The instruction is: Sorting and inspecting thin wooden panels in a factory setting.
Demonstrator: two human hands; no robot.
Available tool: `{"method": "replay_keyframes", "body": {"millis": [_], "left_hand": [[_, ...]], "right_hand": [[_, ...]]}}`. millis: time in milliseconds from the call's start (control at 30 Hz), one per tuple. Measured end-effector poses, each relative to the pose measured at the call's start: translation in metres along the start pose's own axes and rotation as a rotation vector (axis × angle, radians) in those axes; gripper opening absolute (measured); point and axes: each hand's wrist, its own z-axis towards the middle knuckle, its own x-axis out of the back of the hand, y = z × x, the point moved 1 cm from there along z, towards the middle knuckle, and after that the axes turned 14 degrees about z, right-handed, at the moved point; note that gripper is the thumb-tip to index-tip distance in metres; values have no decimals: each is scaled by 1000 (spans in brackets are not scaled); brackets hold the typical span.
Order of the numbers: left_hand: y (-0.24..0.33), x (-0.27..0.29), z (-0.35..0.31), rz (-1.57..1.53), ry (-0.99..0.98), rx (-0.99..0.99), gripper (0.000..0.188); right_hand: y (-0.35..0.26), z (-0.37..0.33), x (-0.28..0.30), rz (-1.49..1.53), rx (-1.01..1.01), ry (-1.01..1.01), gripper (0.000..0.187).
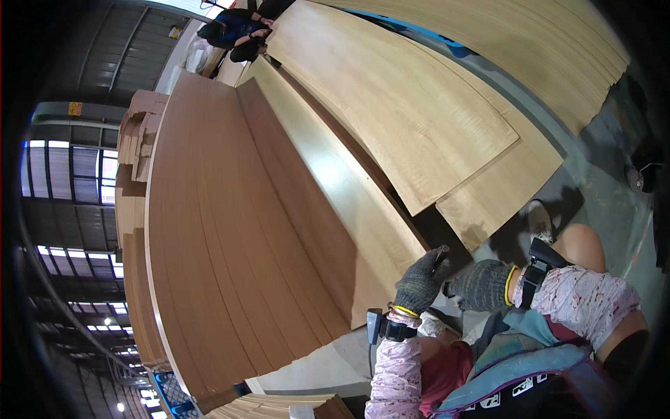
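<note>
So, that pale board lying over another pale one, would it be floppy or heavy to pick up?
The board might bow a bit, since its edge looks thin for its length. It's probably heavy for one person, being so long and wide. Its face looks smooth, so it could be slippery.

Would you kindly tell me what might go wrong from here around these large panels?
1. The left gloved hand is close to the near corner of the pale middle panel; fingers might get pinched if it shifts.
2. The upper pale panel lies offset on the lower pale panel, so it could slide.
3. A shoe is near that lower panel's end and might get knocked.
</note>
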Motion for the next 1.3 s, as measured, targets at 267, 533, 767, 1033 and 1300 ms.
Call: {"method": "replay_keyframes", "body": {"millis": [267, 533, 767, 1033, 1300], "left_hand": [[23, 9, -6, -59, -179, 76, 35], [28, -6, -6, -14, -142, -10, 35], [23, 14, -13, 8, -196, 162, 37], [-16, 9, -14, -619, 103, 354, 24], [-115, 66, 82, -397, 221, 388, 33]], "right_hand": [[-2, 6, -3, -110, 11, -108, 29], [-5, -8, 1, -127, 23, -106, 27], [-1, 11, -11, -92, 164, -6, 28], [-5, 2, -5, 9, 34, -57, 33], [-5, -13, 25, 70, 95, 62, 31]]}}
